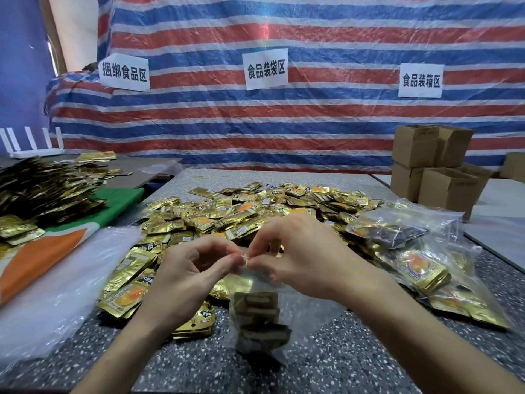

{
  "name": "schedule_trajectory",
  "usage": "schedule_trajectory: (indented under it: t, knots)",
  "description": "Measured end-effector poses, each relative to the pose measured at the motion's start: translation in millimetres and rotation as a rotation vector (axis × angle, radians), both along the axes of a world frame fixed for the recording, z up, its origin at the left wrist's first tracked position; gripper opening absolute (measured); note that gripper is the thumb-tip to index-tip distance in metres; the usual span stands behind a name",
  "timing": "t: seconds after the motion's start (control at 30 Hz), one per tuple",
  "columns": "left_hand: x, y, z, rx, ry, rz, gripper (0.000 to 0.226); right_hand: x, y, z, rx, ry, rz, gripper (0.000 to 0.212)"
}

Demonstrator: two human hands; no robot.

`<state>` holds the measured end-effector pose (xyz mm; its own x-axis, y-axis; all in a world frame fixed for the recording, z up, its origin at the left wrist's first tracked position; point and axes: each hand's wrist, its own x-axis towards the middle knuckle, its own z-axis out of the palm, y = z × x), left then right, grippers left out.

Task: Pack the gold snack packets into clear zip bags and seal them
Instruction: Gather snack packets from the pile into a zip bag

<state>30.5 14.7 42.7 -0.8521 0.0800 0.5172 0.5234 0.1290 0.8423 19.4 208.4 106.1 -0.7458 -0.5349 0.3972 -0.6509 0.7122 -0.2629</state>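
A clear zip bag (pixel 257 314) hangs in front of me with several gold snack packets stacked inside it. My left hand (pixel 187 277) and my right hand (pixel 301 257) both pinch the bag's top edge, fingertips meeting at the middle of the zip strip. Behind the hands a wide pile of loose gold snack packets (pixel 255 211) covers the speckled table (pixel 369 359). To the right lie filled clear bags (pixel 420 251) of gold packets.
A stack of empty clear bags (pixel 56 282) lies at the left on an orange and green cloth. Another heap of dark-gold packets (pixel 42 189) sits far left. Several open cardboard boxes (pixel 437 169) stand at the back right. A striped tarp with paper signs hangs behind.
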Motion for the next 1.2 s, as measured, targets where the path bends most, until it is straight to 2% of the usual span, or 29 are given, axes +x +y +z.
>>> schedule_trajectory:
  t: [0.4, 0.57, 0.67, 0.97, 1.13, 1.2]
  knots:
    - [3, 3, 0, -0.055, 0.03, 0.004, 0.008, 2, -6, 0, 0.016, 0.012, -0.051, 0.007]
    - [3, 3, -1, -0.052, 0.074, 0.043, 0.003, 1, -5, -2, -0.052, -0.049, -0.033, 0.009]
    - [0, 1, -3, -0.01, 0.087, 0.094, 0.009, -1, 1, 1, -0.08, -0.109, -0.026, 0.008]
    - [-6, 12, -6, 0.062, 0.111, 0.12, 0.018, -5, 14, 4, -0.064, -0.1, -0.08, 0.008]
    - [-9, 5, -9, 0.161, 0.117, 0.17, 0.004, -5, 35, 2, -0.091, -0.158, -0.122, 0.014]
    - [-8, 3, -10, 0.163, 0.119, 0.178, 0.01, -5, 43, 0, -0.109, -0.17, -0.131, 0.013]
